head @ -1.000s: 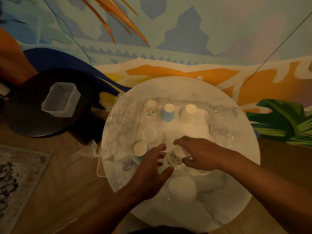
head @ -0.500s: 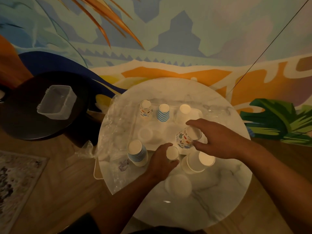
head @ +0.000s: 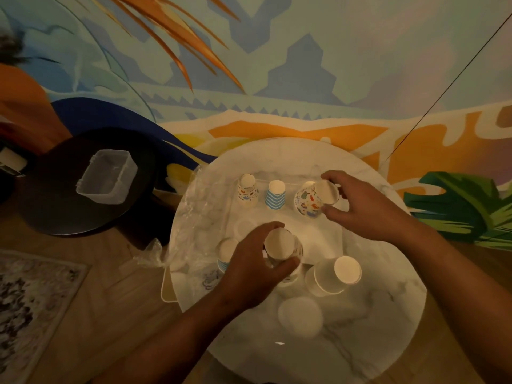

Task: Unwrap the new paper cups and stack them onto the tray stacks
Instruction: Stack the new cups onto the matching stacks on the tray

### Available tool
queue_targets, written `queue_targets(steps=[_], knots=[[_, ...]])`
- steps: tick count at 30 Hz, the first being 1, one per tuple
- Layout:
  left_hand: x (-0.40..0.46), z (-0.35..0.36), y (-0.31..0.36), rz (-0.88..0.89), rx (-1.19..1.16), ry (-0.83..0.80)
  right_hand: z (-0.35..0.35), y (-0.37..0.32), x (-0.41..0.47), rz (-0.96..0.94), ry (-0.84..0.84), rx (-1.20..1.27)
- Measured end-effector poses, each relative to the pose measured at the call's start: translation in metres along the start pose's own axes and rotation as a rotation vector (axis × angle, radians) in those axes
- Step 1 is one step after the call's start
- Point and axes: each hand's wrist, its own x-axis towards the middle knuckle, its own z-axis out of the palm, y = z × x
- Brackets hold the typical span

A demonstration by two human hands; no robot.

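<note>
On the round marble table (head: 360, 342) lies a white tray (head: 329, 239) with upside-down paper cups. My right hand (head: 368, 206) grips a colourful patterned cup (head: 310, 200) at the tray's far right corner, tilted. My left hand (head: 249, 270) holds a stack of cups (head: 279, 245) by its top at the tray's near edge. A patterned cup stack (head: 247, 189) and a blue striped stack (head: 275, 194) stand at the tray's far side. A blue striped cup (head: 225, 252) stands left of my left hand, partly hidden.
A plain white cup stack (head: 332, 275) and a flat white cup (head: 300, 317) sit on the table near me. Crumpled clear wrapping (head: 194, 217) covers the table's left side. A clear plastic box (head: 108, 176) rests on a dark round side table (head: 55, 212). A rug (head: 27, 309) lies left.
My right hand has carried the patterned cup from the tray's middle to its far right corner. My left hand has closed round the top of the near stack.
</note>
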Motion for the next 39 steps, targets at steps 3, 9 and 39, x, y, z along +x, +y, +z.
queue_targets(steps=[3, 9, 39], knots=[[0.016, -0.03, 0.013, -0.001, -0.053, 0.055, 0.003, -0.007, 0.024, -0.031, 0.024, 0.011], [0.071, -0.087, 0.005, 0.007, -0.054, 0.198, 0.035, -0.023, 0.091, -0.047, 0.057, 0.075], [0.207, -0.067, -0.114, -0.067, 0.035, 0.088, 0.155, 0.013, 0.191, 0.036, -0.24, -0.36]])
